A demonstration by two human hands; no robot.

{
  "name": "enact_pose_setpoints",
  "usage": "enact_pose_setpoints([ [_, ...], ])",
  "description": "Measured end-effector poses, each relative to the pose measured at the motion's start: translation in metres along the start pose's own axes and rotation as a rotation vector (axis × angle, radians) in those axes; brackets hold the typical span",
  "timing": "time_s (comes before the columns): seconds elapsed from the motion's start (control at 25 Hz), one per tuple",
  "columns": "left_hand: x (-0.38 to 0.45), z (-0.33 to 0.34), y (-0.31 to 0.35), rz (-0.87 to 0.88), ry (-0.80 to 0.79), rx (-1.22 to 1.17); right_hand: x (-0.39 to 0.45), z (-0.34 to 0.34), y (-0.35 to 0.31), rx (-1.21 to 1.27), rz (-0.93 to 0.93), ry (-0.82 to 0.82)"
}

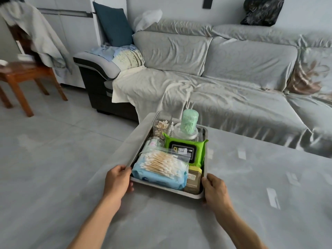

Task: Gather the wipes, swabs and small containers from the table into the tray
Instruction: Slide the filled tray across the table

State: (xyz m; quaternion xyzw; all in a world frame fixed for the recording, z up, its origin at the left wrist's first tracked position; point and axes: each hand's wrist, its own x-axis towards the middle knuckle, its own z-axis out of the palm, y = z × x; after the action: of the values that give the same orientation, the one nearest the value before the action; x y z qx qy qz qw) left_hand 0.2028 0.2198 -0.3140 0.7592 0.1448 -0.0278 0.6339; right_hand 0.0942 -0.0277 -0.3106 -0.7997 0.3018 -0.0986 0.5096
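A steel tray (167, 188) sits near the table's far left corner. My left hand (118, 178) grips its near left corner and my right hand (214, 190) grips its near right corner. Inside lie a blue wipes pack (158, 177) with a clear bag of cotton swabs (162, 163) on top, a green wipes pack (185, 150), a small brown jar with a yellow lid (194, 178), a clear box of swabs (161, 125), a small clear round container (154, 141) and a clear jar holding a green roll (188, 123).
The table (251, 194) is covered with a shiny grey cloth. A grey sofa (224, 78) stands just beyond it. A wooden chair (27, 72) draped with cloth stands at the far left on the tiled floor (45, 150).
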Motion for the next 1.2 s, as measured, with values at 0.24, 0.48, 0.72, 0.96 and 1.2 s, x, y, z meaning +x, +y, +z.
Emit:
enact_pose_setpoints([
  [0.24,0.017,-0.002,0.005,-0.144,0.067,-0.541,0.02,0.044,-0.038,0.117,0.019,-0.033],
  [0.48,0.025,0.0,0.011,-0.12,0.098,-0.589,0.033,0.052,-0.041,0.16,0.073,-0.055],
  [0.72,0.025,-0.001,0.014,-0.134,0.097,-0.576,0.035,0.051,-0.044,0.191,0.096,-0.099],
  [0.96,0.029,0.006,0.012,-0.172,0.191,-0.525,0.033,0.055,-0.053,0.11,0.098,-0.115],
  [1.2,0.035,0.008,0.02,-0.204,0.201,-0.469,0.033,0.057,-0.053,-0.083,-0.003,-0.121],
])
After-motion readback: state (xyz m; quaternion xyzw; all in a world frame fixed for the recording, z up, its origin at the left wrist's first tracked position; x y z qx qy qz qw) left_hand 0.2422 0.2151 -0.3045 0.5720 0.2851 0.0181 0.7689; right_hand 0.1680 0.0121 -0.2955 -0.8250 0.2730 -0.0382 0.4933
